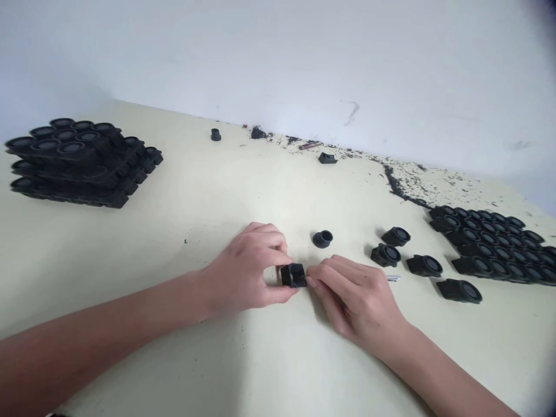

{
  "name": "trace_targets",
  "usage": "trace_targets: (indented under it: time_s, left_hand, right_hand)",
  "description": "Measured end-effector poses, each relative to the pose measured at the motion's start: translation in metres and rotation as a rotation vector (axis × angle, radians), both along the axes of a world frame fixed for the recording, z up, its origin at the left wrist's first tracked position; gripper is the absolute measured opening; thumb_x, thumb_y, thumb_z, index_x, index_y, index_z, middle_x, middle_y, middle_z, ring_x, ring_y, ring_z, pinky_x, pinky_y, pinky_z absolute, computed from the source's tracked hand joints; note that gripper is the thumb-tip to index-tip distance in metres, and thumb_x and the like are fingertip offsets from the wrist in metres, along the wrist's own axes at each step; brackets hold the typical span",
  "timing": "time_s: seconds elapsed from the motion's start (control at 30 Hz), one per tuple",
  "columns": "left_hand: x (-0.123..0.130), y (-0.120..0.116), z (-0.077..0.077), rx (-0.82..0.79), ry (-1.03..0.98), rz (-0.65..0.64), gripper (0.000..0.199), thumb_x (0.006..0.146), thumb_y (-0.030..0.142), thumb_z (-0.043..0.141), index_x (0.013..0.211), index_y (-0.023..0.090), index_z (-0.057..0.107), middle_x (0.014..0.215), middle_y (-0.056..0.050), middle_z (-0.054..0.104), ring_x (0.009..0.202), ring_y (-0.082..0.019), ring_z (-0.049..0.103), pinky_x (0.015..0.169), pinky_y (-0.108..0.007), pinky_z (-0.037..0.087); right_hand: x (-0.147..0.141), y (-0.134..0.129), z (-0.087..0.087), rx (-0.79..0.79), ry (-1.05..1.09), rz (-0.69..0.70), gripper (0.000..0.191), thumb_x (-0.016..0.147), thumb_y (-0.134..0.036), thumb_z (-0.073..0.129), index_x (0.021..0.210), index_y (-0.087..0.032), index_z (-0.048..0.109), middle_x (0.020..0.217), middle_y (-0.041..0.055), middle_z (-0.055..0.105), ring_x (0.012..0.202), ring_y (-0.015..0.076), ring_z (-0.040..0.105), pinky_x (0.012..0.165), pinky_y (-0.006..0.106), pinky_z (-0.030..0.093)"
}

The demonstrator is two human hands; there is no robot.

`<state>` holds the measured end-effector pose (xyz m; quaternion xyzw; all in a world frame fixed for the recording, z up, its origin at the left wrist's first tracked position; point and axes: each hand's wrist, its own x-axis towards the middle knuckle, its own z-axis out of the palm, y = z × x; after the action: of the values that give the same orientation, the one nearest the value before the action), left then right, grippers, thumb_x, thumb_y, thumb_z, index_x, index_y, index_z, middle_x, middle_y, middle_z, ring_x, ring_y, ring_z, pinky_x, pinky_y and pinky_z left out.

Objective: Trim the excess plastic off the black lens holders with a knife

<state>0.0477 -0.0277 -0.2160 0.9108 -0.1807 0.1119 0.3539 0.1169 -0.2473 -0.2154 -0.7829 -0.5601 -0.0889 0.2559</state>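
Observation:
My left hand (254, 269) pinches a small black block-shaped part (293, 275) with a hollow in it, between thumb and fingers. My right hand (354, 295) is closed at the part's right side, its fingertips touching or almost touching it. What those fingers hold is hidden. The end of a slim silver rod (393, 278) shows behind the right hand's knuckles; whether it is in the grip or lies on the table I cannot tell. Just beyond the hands stands a short, round, hollow black piece (322, 238).
Several loose black parts (424, 265) lie to the right, beside rows of similar parts (495, 243). At left rises a layered stack (73, 162). A small black cap (216, 135), a black block (327, 158), a reddish tool (309, 146) and black shavings (395, 182) lie near the wall.

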Motion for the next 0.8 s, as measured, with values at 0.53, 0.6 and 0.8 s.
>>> trace_targets:
  time_s: [0.53, 0.6, 0.8]
  left_hand:
    - [0.0014, 0.0023, 0.0001, -0.012, 0.037, -0.021, 0.014, 0.081, 0.032, 0.071, 0.080, 0.018, 0.069, 0.082, 0.002, 0.060, 0.085, -0.011, 0.057, 0.092, -0.032, 0.040]
    - [0.0015, 0.0025, 0.0011, -0.014, 0.048, -0.029, 0.014, 0.082, 0.031, 0.070, 0.079, 0.018, 0.069, 0.082, 0.002, 0.060, 0.085, -0.010, 0.057, 0.093, -0.032, 0.040]
    - [0.0020, 0.0035, 0.0025, -0.008, 0.059, -0.048, 0.014, 0.083, 0.031, 0.070, 0.081, 0.017, 0.070, 0.083, 0.001, 0.061, 0.084, -0.011, 0.056, 0.090, -0.032, 0.040]
  right_hand:
    - [0.0055, 0.0008, -0.0037, -0.010, 0.007, 0.041, 0.008, 0.090, -0.008, 0.055, 0.093, -0.015, 0.059, 0.069, -0.0004, 0.046, 0.063, 0.0089, 0.034, 0.056, 0.025, 0.026]
    - [0.0060, -0.0002, -0.0032, 0.000, -0.006, -0.003, 0.009, 0.090, -0.007, 0.056, 0.092, -0.015, 0.059, 0.069, -0.0005, 0.046, 0.064, 0.0087, 0.036, 0.057, 0.025, 0.027]
    - [0.0062, -0.0011, -0.0023, -0.019, 0.011, 0.078, 0.009, 0.090, -0.007, 0.055, 0.092, -0.014, 0.058, 0.069, -0.0001, 0.045, 0.063, 0.0093, 0.033, 0.056, 0.026, 0.026]
